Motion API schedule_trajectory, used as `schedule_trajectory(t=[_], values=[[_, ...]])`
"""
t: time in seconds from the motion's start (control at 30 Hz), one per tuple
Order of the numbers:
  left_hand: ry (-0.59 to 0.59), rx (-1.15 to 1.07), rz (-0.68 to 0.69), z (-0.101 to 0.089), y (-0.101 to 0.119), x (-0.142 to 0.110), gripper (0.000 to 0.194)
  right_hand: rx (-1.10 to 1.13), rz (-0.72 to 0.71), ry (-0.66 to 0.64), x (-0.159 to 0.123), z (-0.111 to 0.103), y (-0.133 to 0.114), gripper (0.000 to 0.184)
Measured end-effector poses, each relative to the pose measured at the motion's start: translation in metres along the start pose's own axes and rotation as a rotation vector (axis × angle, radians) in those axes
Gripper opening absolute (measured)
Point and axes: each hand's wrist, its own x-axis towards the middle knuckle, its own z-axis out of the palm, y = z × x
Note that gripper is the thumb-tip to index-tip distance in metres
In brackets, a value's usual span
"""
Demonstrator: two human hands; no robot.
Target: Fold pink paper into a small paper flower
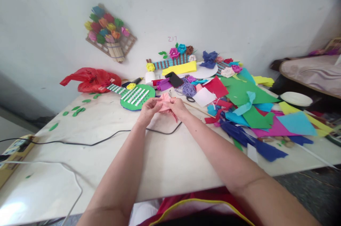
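Between my two hands, just above the table, is a pink piece of crepe paper (165,102), creased and folded. My left hand (149,109) pinches its left side, and my right hand (178,107) grips its right side, with a loose corner hanging below. Left of the hands lies a green guitar-shaped cutout (130,100) with white strips and a yellow paper flower (131,86) on it. Close by on the right are scissors (190,99), partly covered, and a thin wooden stick (199,108).
Coloured paper scraps (239,91) pile up on the right. A black phone (174,79) and purple yarn (188,87) lie behind the hands. A red plastic bag (93,80) sits at back left. A black cable (106,137) crosses the table (112,169) towards a power strip (16,155).
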Motion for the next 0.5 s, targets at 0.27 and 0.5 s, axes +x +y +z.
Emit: schedule_trajectory(t=[0.27, 0.5], values=[[0.112, 0.018, -0.020, -0.0022, -0.0028, 0.0023, 0.032, 0.032, 0.026, -0.067, -0.0003, -0.0006, -0.0022, 0.016], [0.112, 0.052, 0.005, -0.0017, -0.0039, 0.0031, 0.028, 0.061, 0.052, -0.034, -0.0023, 0.0022, -0.0047, 0.017]])
